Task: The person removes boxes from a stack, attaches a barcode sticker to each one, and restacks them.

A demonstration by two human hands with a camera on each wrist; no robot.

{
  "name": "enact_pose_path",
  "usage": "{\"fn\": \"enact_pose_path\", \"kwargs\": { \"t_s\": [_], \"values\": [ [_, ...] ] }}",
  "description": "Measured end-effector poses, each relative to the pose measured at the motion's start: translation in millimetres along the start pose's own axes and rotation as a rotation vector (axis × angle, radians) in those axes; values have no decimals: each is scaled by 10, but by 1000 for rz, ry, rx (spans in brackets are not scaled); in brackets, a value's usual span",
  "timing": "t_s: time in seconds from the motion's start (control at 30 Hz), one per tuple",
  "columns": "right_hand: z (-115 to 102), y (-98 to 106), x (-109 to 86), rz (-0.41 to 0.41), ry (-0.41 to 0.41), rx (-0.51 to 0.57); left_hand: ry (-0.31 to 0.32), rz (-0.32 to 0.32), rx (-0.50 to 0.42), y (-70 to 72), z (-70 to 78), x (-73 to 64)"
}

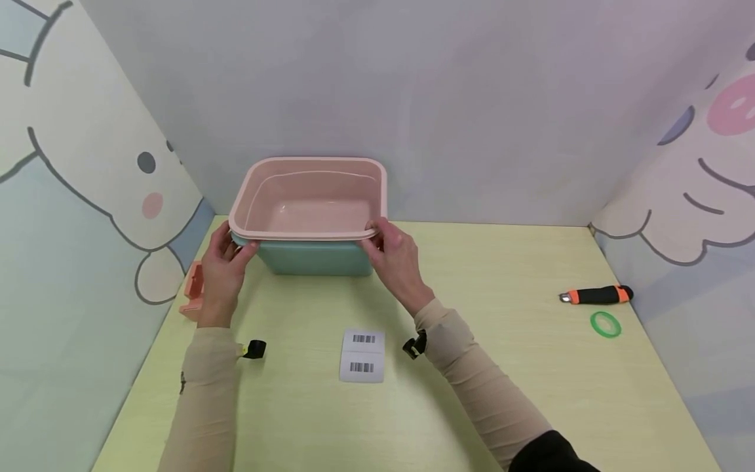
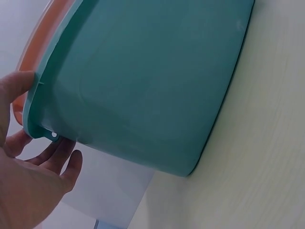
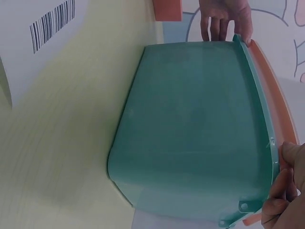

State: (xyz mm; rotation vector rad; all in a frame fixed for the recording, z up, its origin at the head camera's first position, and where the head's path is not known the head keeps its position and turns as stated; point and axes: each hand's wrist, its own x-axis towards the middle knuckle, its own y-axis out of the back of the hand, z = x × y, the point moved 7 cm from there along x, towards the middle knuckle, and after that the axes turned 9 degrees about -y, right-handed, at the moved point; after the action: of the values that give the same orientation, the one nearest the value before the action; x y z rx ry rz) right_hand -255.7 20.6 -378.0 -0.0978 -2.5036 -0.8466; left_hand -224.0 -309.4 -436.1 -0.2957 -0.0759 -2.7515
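A pink plastic bin [image 1: 307, 200] sits nested in a green plastic bin [image 1: 315, 259] at the back of the table. At the front left corner, my left hand [image 1: 223, 272] holds the green bin's rim, its thumb at the front and its fingers round the side. My right hand [image 1: 401, 262] pinches the pink bin's rim at the front right corner, thumb below it. In the left wrist view, the pink rim [image 2: 35, 47] stands a little above the green one. The right wrist view shows a gap between the two rims near my right thumb.
A white sheet with two barcodes [image 1: 362, 356] lies in front of the bins. At the right are an orange-black utility knife [image 1: 597, 295] and a green tape ring [image 1: 605, 324]. An orange-pink object [image 1: 191, 308] stands behind my left wrist. Walls border the back and sides.
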Motion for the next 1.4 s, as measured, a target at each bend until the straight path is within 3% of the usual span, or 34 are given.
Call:
{"fn": "enact_pose_path", "kwargs": {
  "t_s": [0.33, 0.77, 1.07, 1.4],
  "values": [
    [-25, 30, -25, 73, 8, -25, -22, -2, 3, -20, 48, -19],
    [-36, 11, -16, 63, -2, 79, -7, -13, 38, 30, 46, -26],
    [-53, 27, -28, 117, 57, 112, -5, -19, 48, 37, 10, -51],
    [-217, 292, 75, 237, 109, 188, -42, -31, 9, 8, 84, -56]
  ]
}}
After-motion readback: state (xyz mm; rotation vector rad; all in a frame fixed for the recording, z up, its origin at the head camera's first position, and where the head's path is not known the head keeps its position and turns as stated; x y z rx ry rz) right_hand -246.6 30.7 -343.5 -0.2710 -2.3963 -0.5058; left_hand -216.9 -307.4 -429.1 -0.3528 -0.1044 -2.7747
